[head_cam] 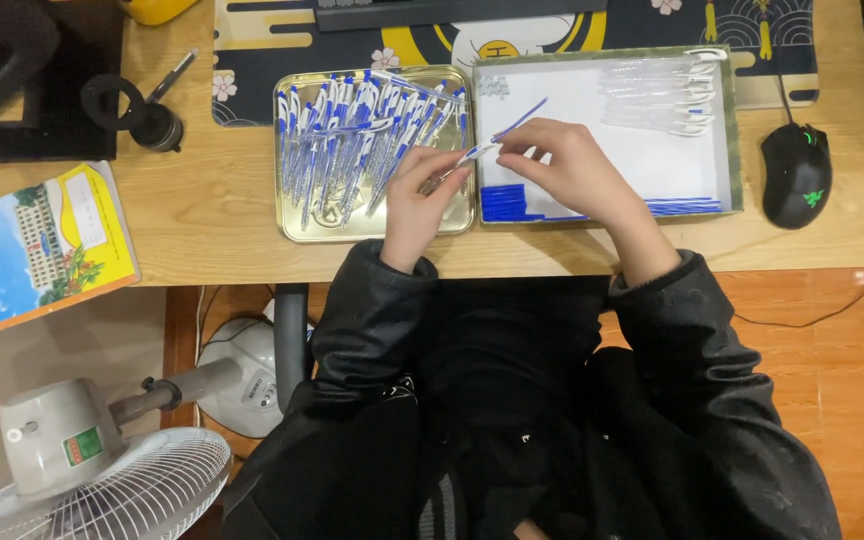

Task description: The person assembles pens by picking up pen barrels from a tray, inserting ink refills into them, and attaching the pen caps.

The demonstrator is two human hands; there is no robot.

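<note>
Over the seam between the metal tray (292, 225) and the white-lined box (732, 150), near the desk's front edge, both hands meet on one ballpoint pen (472, 154). Light, stiff and smooth, it probably slips easily, so a fingertip pinch at each end looks soundest. Left hand (420, 205) is closed on the clear barrel; right hand (572, 170) pinches the thin blue refill (522, 118) sticking out toward the desk's back edge. Both wrists angle inward, forearms rising from the front edge.
</note>
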